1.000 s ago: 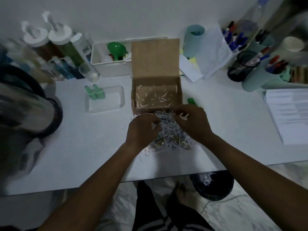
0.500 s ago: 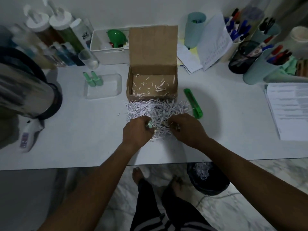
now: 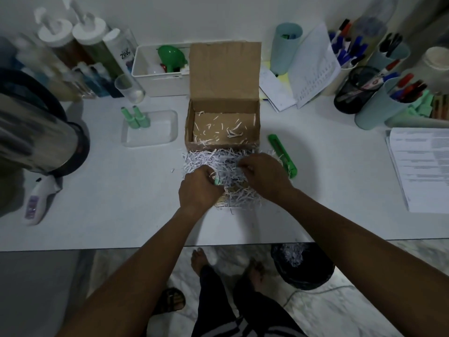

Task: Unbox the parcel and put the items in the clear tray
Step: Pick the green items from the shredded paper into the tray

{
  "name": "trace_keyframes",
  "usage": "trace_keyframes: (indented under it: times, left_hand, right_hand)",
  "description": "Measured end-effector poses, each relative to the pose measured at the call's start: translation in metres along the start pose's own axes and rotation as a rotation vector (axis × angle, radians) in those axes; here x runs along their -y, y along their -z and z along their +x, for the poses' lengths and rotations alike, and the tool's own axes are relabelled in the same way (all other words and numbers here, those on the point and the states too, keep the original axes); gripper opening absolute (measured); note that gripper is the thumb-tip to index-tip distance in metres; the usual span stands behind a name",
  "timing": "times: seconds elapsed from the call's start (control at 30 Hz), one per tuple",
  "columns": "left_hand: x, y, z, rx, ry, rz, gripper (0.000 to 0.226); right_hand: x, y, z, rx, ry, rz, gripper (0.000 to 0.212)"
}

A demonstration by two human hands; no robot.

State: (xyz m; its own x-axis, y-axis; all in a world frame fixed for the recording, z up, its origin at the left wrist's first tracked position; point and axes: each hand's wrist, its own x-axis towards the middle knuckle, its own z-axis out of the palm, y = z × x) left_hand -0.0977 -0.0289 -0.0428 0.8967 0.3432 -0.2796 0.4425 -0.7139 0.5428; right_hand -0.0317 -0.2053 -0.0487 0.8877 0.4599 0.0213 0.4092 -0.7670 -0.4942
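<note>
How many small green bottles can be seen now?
3. Two bottles stand in the tray, far left corner. A third pokes from the left hand, amid paper shreds, which may hide more.

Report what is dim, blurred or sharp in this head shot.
Head view: dim throughout, bluish cast; the metal kettle and pump bottles at far left are smeared; the cardboard box, shredded paper, left hand gripping a mint bottle, and right hand read fairly sharp.

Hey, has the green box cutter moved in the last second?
No. The green box cutter still lies just right of the cardboard box, beside its front corner.
</note>
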Motion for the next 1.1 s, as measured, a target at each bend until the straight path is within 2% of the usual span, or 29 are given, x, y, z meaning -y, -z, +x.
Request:
trace_keyframes:
  times: [0.07, 0.17, 0.33, 0.5, 0.63, 0.77, 0.87, 1.0, 1.1]
  left_hand:
    - [0.002, 0.002, 0.001, -0.016, 0.007, -0.058, 0.02]
    - [0.01, 0.006, 0.002, -0.065, -0.013, -0.177, 0.019]
    - [0.011, 0.016, 0.004, -0.101, -0.079, -0.329, 0.024]
    - [0.007, 0.024, 0.009, -0.15, -0.122, -0.307, 0.024]
    - [0.004, 0.033, 0.013, -0.199, -0.258, -0.223, 0.029]
    - [-0.003, 0.042, 0.017, -0.234, -0.419, -0.082, 0.023]
    - [-0.008, 0.049, 0.021, -0.16, -0.451, -0.037, 0.022]
    - [-0.007, 0.047, 0.024, -0.098, -0.402, -0.031, 0.011]
    - [0.0, 0.039, 0.022, -0.075, -0.337, -0.1, 0.026]
  right_hand:
    - [-0.001, -0.005, 0.009, 0.086, -0.035, -0.063, 0.021]
    - [-0.005, -0.005, 0.015, 0.124, -0.081, -0.135, 0.023]
    - [-0.006, -0.001, 0.023, 0.292, -0.022, -0.202, 0.025]
    - [-0.009, -0.004, 0.018, 0.184, 0.026, -0.212, 0.029]
    - [-0.008, 0.005, 0.015, 0.055, 0.07, -0.112, 0.034]
    - [-0.004, 0.017, 0.014, -0.097, 0.089, -0.037, 0.044]
    - [-0.003, 0.023, 0.018, -0.105, 0.079, -0.013, 0.043]
    - [-0.003, 0.024, 0.02, -0.094, 0.035, 0.025, 0.035]
    - [-0.005, 0.021, 0.018, -0.043, -0.02, 0.083, 0.029]
